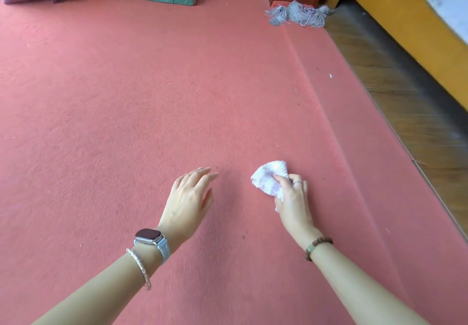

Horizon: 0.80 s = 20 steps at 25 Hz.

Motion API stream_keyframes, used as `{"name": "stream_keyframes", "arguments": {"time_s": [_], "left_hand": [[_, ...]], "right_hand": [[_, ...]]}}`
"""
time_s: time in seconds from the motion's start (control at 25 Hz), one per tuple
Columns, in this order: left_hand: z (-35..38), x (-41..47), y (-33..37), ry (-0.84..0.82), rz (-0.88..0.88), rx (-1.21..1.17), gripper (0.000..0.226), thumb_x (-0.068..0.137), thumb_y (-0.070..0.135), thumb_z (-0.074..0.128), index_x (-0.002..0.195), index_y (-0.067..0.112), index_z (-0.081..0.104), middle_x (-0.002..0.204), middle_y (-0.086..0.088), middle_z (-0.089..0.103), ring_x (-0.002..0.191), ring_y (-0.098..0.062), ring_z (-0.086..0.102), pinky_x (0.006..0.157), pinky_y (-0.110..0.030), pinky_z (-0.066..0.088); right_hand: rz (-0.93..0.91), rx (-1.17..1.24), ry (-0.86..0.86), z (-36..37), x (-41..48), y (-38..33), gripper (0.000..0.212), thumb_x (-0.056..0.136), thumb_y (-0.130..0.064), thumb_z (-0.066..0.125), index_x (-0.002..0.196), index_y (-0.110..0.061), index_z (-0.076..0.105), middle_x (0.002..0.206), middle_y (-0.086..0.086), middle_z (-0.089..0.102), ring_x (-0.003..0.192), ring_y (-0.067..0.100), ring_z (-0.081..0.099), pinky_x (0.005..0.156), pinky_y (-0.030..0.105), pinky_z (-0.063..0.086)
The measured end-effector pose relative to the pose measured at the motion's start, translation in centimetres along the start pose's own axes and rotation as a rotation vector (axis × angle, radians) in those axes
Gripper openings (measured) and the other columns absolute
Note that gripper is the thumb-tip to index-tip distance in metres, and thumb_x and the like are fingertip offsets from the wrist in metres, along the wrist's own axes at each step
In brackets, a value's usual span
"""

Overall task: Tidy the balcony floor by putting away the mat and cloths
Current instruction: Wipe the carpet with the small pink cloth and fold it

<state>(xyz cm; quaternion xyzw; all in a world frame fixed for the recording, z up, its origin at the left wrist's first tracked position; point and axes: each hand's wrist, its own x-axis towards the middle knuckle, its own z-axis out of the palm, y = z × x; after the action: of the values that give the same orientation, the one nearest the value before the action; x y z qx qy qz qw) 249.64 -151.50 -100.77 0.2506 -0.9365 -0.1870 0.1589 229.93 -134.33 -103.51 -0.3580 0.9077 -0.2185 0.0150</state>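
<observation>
R hand [293,198] pinching small white cloth [269,179] low over pink mat [126,96], mid-mat toward its R edge | L hand [188,198] wide, empty | risk: loose pinch, cloth drops; grey cloth [297,15] at mat's far R corner gets missed

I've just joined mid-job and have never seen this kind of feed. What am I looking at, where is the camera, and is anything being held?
There is no machine here: a person works with bare hands, filmed by one wide-angle camera on their head, looking down. The left hand, above a wrist with a watch, hovers open over the pink felt mat. The right hand pinches a small fluffy white cloth. Farther off, a grey stringy bundle lies at the mat's far edge, beside the dark wooden floor.
</observation>
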Motion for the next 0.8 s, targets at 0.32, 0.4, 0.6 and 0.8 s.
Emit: {"name": "stream_keyframes", "arguments": {"time_s": [0.32,0.4,0.6,0.8], "left_hand": [[-1.7,-4.2,1.6,-0.071,0.038,0.019,0.044,0.091,0.03,0.034,0.127,0.02,0.058,0.133,-0.001,0.058,0.128,-0.022,0.051,0.106,-0.036,0.032],[-1.8,-5.0,2.0,-0.087,0.059,0.025,0.043,0.091,0.03,0.035,0.126,0.021,0.059,0.133,0.0,0.059,0.127,-0.021,0.052,0.106,-0.034,0.03],[-1.9,-6.4,2.3,-0.088,0.063,0.006,0.042,0.091,0.031,0.034,0.123,0.023,0.06,0.13,0.002,0.06,0.124,-0.02,0.054,0.104,-0.028,0.027],[-0.9,-7.4,3.6,-0.197,0.012,-0.138,0.042,0.095,0.033,0.035,0.13,0.021,0.054,0.129,0.003,0.057,0.119,-0.019,0.054,0.1,-0.031,0.037]], "right_hand": [[-0.358,0.008,-0.322,0.5,-11.8,-4.6,0.069,0.071,0.005,0.072,0.128,-0.029,0.053,0.121,0.003,0.047,0.103,0.022,0.049,0.069,0.042,0.055],[-0.341,0.011,-0.242,0.3,-12.2,-4.0,0.073,0.064,0.009,0.075,0.126,-0.026,0.057,0.116,0.004,0.051,0.096,0.023,0.051,0.068,0.038,0.056],[-0.045,0.054,-0.132,-1.8,-10.2,-1.5,0.075,0.07,0.014,0.071,0.135,-0.02,0.057,0.125,0.003,0.045,0.107,0.02,0.043,0.086,0.017,0.046],[-0.24,0.111,-0.229,-1.2,-13.2,-3.8,0.071,0.071,0.011,0.069,0.132,-0.025,0.057,0.122,-0.001,0.046,0.105,0.017,0.043,0.088,0.028,0.052]]}}
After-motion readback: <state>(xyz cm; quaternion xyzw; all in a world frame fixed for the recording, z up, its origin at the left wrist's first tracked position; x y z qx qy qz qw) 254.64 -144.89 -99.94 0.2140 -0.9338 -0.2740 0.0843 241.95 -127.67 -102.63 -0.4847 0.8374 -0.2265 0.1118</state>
